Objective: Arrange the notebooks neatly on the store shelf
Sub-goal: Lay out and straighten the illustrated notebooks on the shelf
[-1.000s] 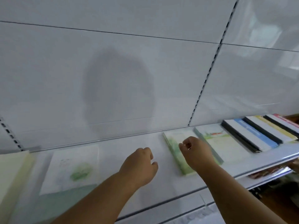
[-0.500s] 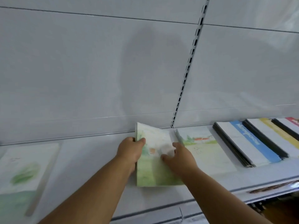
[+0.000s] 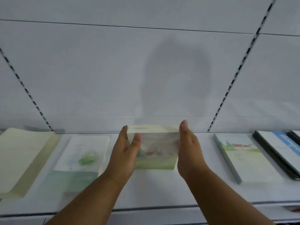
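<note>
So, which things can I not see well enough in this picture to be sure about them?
- Held notebook stack, head view: cover motion-blurred; both sides hidden by left hand and right hand.
- Blue-striped notebook: cut off by the right edge, lettering unreadable.
- Cream stack: cut off by the left edge.
- Items under the shelf: hidden.

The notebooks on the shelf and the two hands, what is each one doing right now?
middle notebook stack: closed, squeezed between both hands, blurry.
left hand: fingers straight, pressing the stack's left side.
right hand: fingers straight, pressing its right side.
cream stack: lying flat, far left.
green-blob notebook: closed, flat.
farm-picture notebook: closed, flat.
black-edged notebooks: closed, overlapping, far right.
</note>
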Demonstrator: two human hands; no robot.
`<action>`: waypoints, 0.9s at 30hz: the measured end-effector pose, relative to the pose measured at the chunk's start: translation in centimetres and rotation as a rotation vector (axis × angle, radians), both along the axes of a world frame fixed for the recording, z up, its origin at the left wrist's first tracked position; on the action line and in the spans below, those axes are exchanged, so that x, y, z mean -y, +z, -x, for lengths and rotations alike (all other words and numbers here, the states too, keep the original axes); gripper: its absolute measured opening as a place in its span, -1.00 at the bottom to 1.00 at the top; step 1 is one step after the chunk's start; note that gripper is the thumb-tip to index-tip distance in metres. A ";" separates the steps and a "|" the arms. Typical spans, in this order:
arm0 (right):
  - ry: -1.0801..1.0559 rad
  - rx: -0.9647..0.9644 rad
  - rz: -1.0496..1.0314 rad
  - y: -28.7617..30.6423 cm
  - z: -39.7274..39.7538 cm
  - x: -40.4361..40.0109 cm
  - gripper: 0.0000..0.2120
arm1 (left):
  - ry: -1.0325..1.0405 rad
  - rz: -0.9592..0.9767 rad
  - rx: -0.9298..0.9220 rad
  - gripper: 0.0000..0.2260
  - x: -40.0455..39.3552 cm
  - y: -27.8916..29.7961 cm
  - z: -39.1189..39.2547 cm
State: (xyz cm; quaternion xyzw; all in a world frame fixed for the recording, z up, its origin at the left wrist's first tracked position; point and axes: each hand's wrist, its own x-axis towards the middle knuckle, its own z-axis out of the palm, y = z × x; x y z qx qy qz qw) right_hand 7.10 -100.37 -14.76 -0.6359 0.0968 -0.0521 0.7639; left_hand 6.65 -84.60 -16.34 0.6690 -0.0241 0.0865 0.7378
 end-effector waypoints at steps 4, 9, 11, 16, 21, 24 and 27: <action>-0.152 -0.060 0.071 1.6 0.5 -1.5 -0.73 | 0.082 0.019 -0.102 -0.84 0.2 2.3 0.4; -0.219 -0.050 0.097 2.5 1.3 -1.4 -0.74 | 0.093 0.056 -0.166 -0.75 0.4 3.5 -0.1; -0.217 -0.052 0.066 2.6 1.1 -1.6 -0.68 | 0.065 0.073 -0.189 -0.74 0.2 3.6 -0.6; -0.114 -0.029 0.096 2.3 -0.1 -0.4 -0.72 | 0.067 0.135 -0.199 -0.65 0.5 3.6 -0.5; -0.052 0.020 0.061 1.7 -0.7 0.5 -0.56 | 0.249 0.040 -0.167 -0.68 1.2 3.4 -1.5; 0.139 0.052 -0.019 0.5 -1.0 1.5 -0.36 | 0.297 0.039 -0.181 -0.60 1.7 3.1 -2.2; 0.280 0.178 0.006 -2.2 -0.5 2.3 -0.40 | 0.300 -0.037 -0.162 -0.45 1.8 0.8 -2.0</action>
